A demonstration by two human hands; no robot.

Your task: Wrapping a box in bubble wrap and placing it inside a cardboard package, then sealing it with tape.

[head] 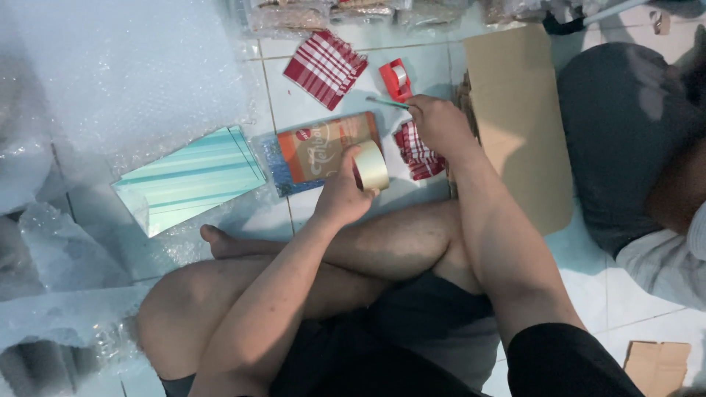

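My left hand (342,192) grips a roll of tan packing tape (371,166) above a flat orange-and-blue packet (318,152) lying on the white tiled floor. My right hand (435,121) is closed around a thin green tool (386,102) whose tip points left, just above a folded red-and-white checked cloth (417,153). My crossed bare legs fill the lower middle of the view.
Another red-and-white checked cloth (324,68) and a red tape dispenser (396,79) lie further out. A teal striped folder (190,179) and bubble wrap (125,73) lie left. A flat cardboard sheet (515,117) lies right, beside another person in dark clothes (632,132).
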